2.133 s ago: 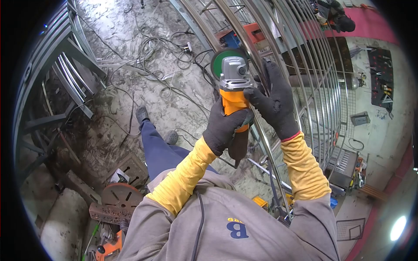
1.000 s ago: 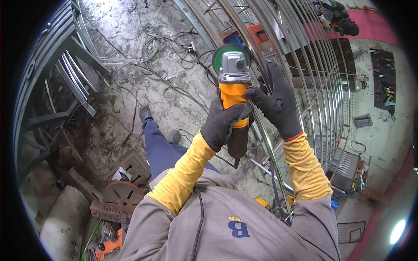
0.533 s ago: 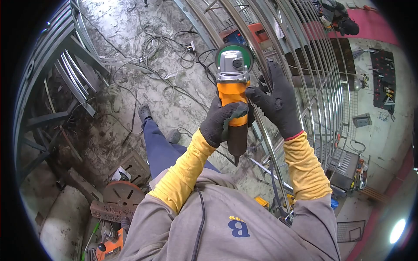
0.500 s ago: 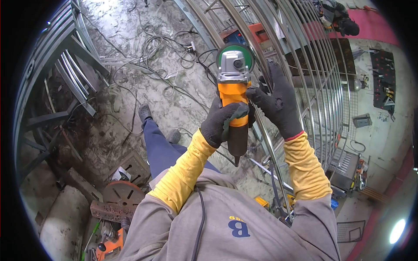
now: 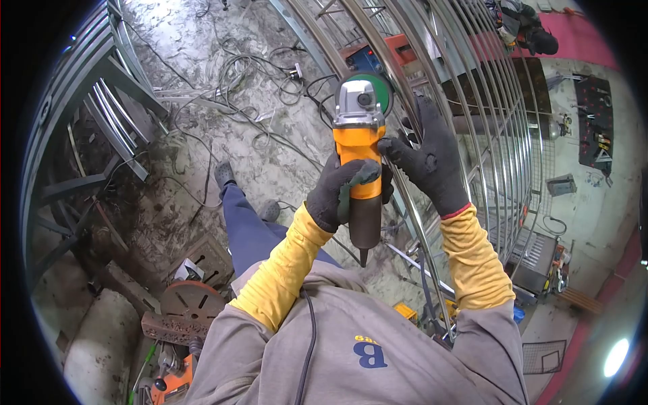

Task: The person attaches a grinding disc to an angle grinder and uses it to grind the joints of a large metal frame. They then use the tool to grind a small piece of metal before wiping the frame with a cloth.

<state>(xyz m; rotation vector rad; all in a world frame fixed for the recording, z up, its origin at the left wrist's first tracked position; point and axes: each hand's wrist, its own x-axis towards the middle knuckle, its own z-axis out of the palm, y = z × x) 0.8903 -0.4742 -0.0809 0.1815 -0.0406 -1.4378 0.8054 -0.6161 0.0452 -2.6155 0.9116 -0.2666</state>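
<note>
An orange and black angle grinder (image 5: 360, 158) with a silver head and a green disc (image 5: 381, 94) hangs upright in view above the floor. My left hand (image 5: 344, 185), in a dark glove, wraps round its body, thumb across the front. The disc overlaps a long steel tube (image 5: 388, 64) of a shiny metal frame. My right hand (image 5: 432, 158), gloved too, grips that tube just right of the grinder, fingertips showing on its left side. The right thumb tip is right at the grinder's orange housing. Yellow sleeves cover both forearms.
The frame's curved bars (image 5: 499, 128) fill the right side. Coiled cables (image 5: 250, 74) lie on the stained floor. Dark steel framing (image 5: 74, 88) stands left. A rusty round plate (image 5: 192, 304) is at lower left. Another person (image 5: 530, 30) is at the upper right.
The grinder and my left hand have shifted slightly left, and the grinder's tail end sits lower in view. My right hand stays at the tube.
</note>
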